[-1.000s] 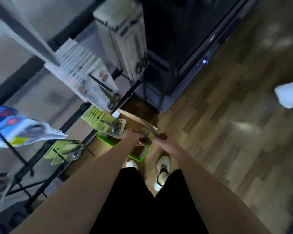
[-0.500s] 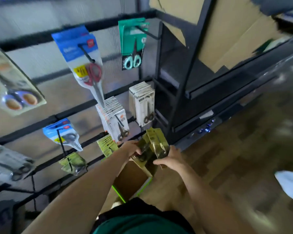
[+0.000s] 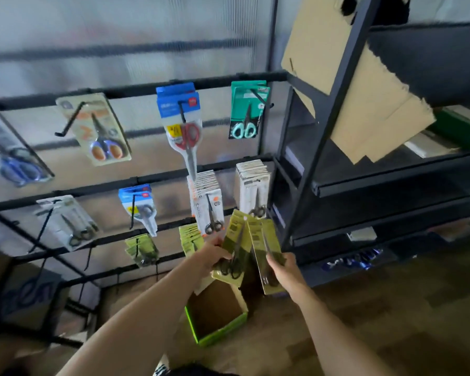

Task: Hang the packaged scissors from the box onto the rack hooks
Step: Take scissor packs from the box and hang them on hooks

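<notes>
Rack (image 3: 152, 176): black bars, hooks carrying assorted scissor packs; two bottom hooks at 9 o'clock of the hands already hold green packs (image 3: 192, 238).
Box (image 3: 217, 316): open on the floor at 6 o'clock, looks emptied.
Left hand (image 3: 215, 253): grips one green pack (image 3: 234, 246).
Right hand (image 3: 281, 271): grips further green packs (image 3: 265, 249).
Hanging of these remains.

We observe both bare forearms reaching forward from the near edge toward the middle of the scene. Our left hand (image 3: 214, 255) has its fingers curled around a held pack (image 3: 232, 248), thumb on the near face. Our right hand (image 3: 284, 270) sits just to the right, slightly nearer, fingers wrapped around a second pack (image 3: 265, 256). The two hands are close but apart.
</notes>
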Tool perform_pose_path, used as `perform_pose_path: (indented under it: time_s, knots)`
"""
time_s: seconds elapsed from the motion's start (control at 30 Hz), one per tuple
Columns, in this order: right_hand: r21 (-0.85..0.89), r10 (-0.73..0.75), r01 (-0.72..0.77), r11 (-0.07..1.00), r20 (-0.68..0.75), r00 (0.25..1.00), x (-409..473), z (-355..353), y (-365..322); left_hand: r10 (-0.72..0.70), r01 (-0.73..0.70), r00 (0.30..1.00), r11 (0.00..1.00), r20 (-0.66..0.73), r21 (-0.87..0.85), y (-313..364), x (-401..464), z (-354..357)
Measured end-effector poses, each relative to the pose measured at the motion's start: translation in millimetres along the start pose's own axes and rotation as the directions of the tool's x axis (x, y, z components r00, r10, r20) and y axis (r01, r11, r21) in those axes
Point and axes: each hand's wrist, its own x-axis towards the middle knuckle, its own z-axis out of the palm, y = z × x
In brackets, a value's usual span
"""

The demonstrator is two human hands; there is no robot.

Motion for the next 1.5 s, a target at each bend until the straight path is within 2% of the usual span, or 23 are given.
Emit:
perform_pose_path:
  time_s: [0.1,0.3,0.43,0.5,0.63,0.73,0.87,0.97,1.17,1.37,1.5]
  knots:
    - [0.044,-0.029,0.028,0.999,0.016,0.999,6,9,-2,0.025,-0.025,1.000,0.999,0.002,0.026,-2,-10,-13]
    - [-0.024,-0.053,0.056,0.998,0.097,0.994,3,44,-3,0.022,-0.018,0.996,0.999,-0.087,0.046,-17,-24,-46]
    - [-0.128,-0.067,0.087,0.988,0.148,0.987,7,80,9,0.033,0.004,0.988,0.972,-0.154,0.234,-45,-26,-83]
    - [-0.155,-0.058,0.084,0.984,0.164,0.985,7,99,10,0.031,0.015,0.983,0.970,-0.180,0.244,-62,-26,-101]
    - [-0.160,0.000,0.016,0.987,0.101,0.995,-10,137,1,-0.042,0.080,0.977,0.981,-0.210,0.175,-89,-28,-136]
    - [-0.154,0.028,-0.016,0.988,0.072,0.997,-16,161,-8,-0.014,0.071,0.975,0.965,-0.223,0.251,-102,-16,-165]
    - [-0.100,0.061,-0.061,0.993,-0.009,0.998,-20,188,-9,-0.004,0.057,0.989,0.933,-0.149,0.354,-118,6,-187]
    - [-0.133,0.077,-0.085,0.987,-0.063,0.995,-18,198,2,-0.017,0.054,0.996,0.909,-0.091,0.413,-129,31,-196]
    - [-0.083,0.161,-0.165,0.983,-0.051,0.986,-20,198,12,-0.132,0.145,0.989,0.942,-0.064,0.304,-105,40,-172]
    - [-0.053,0.189,-0.191,0.980,-0.042,0.981,18,198,38,-0.120,0.162,0.978,0.949,-0.168,0.269,-90,75,-146]
    - [0.020,0.200,-0.199,0.980,-0.038,0.979,45,206,53,-0.170,0.213,0.962,0.956,-0.213,0.201,-92,120,-141]
